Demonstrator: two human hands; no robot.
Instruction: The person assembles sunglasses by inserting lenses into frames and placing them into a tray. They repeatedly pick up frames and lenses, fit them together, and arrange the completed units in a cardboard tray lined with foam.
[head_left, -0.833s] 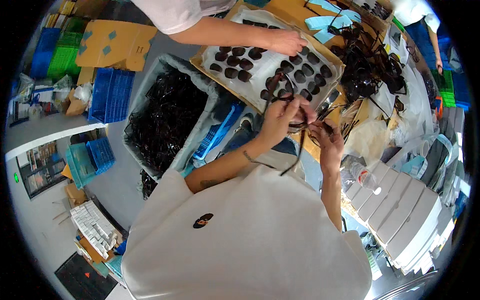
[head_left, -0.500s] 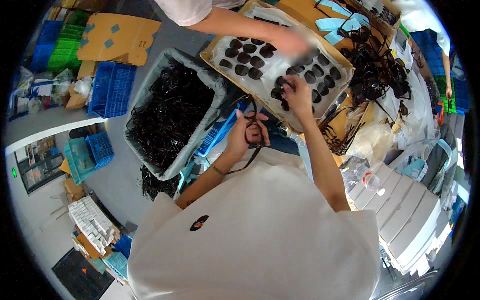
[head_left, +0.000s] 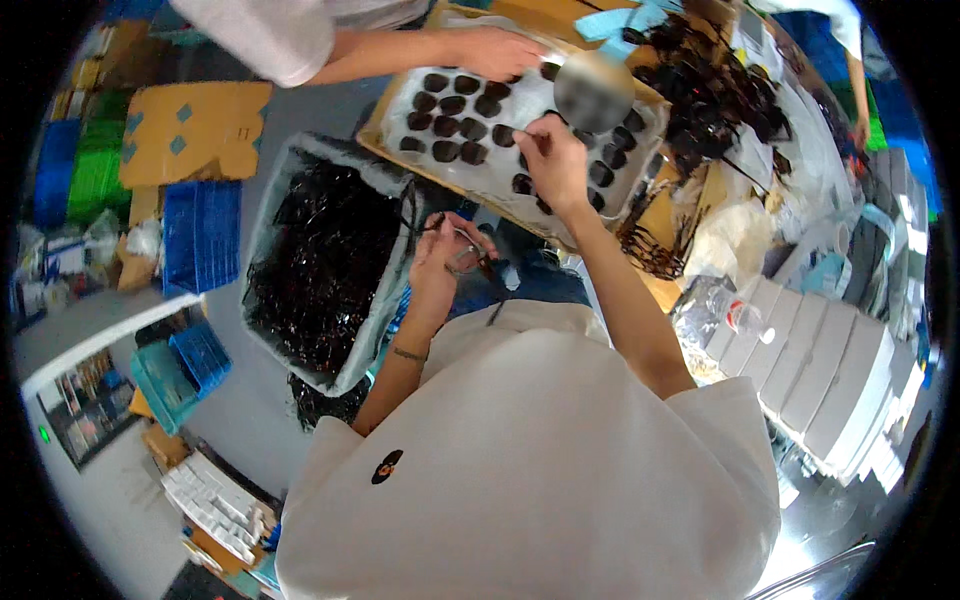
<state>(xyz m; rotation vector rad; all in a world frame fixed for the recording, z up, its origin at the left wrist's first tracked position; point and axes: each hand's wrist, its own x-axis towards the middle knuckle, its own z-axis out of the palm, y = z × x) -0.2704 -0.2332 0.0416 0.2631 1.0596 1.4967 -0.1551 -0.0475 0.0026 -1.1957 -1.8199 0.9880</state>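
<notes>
My left hand [head_left: 440,265] is closed around a dark glasses frame [head_left: 487,268], its thin rim and temple showing between and past the fingers. Just above a shallow cardboard tray [head_left: 385,150] lined with white paper, the thumb and fingertips of my right hand [head_left: 556,165] pinch the edge of a dark lens [head_left: 504,135]. Whether that lens is lifted off the paper, I cannot tell. Several dark sunglass lenses [head_left: 445,126] lie in rows in the tray. A co-worker's hand [head_left: 495,52] reaches over the tray's far left side.
A grey-lined bin [head_left: 268,235] heaped with dark frames stands left of the tray. More frames [head_left: 715,115] are piled at the right, near a clear plastic bottle [head_left: 745,318] and white boxes [head_left: 810,370]. Blue crates [head_left: 200,240] stand farther left.
The whole view has shifted, so the tray appears farther left. My left hand has turned with the glasses frame. The co-worker's hand has moved left across the tray. My right hand remains over the lenses.
</notes>
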